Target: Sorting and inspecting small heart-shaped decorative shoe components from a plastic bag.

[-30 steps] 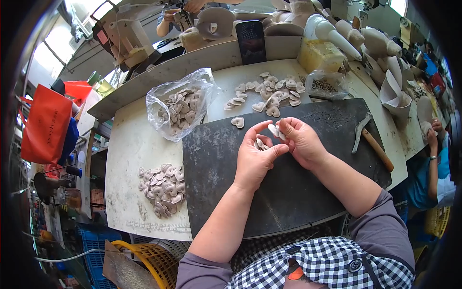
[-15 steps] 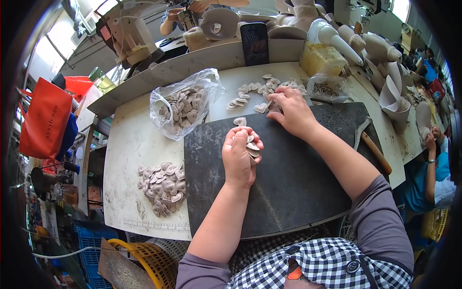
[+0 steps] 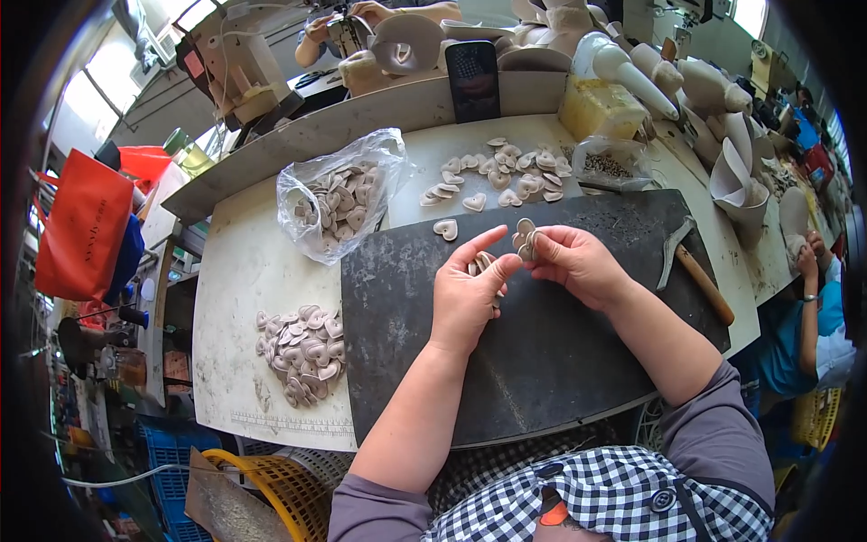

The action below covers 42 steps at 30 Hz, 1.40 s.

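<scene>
Both hands meet over a dark slate-grey mat (image 3: 542, 361) on a white bench. My right hand (image 3: 578, 262) pinches a small beige heart-shaped piece (image 3: 524, 237) at its fingertips. My left hand (image 3: 465, 294) is just left of it, thumb stretched toward that piece, cupping several more heart pieces (image 3: 479, 265) under its fingers. One loose heart piece (image 3: 444, 229) lies on the mat's far left corner.
A clear plastic bag of heart pieces (image 3: 339, 206) lies at the back left, a loose pile (image 3: 302, 348) at the left, scattered ones (image 3: 506, 172) behind the mat. A wooden-handled hammer (image 3: 691, 271) rests at the right. Another person's arm (image 3: 813, 298) is at far right.
My right hand drew back from the scattered hearts behind the mat, carrying a piece to my left hand. The left hand shifted slightly right and extended its thumb.
</scene>
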{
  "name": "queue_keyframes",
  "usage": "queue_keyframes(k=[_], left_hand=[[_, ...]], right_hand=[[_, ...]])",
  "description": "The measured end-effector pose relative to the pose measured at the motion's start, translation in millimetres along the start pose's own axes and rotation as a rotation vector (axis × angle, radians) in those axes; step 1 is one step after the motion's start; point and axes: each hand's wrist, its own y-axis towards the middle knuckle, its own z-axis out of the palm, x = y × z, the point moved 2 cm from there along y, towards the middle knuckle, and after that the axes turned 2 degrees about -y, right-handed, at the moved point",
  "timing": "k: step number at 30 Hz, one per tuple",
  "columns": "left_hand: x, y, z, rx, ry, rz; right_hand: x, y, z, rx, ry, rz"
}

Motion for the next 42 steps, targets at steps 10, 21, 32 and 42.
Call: queue_keyframes(k=[10,21,32,42], left_hand=[[-2,-3,6,-0.083,-0.049,0.078],[-2,5,-11,-0.06,-0.315,0.132],[1,4,-6,-0.024,0.077,0.02],[2,12,-11,0.107,-0.264,0.015]], right_hand=[[3,-2,16,0.013,-0.133,-0.029],[30,75,2,-0.388,-1.666,-0.396],[1,8,29,0.026,-0.358,-0.165],[38,62,-27,-0.474,-1.502,-0.737]])
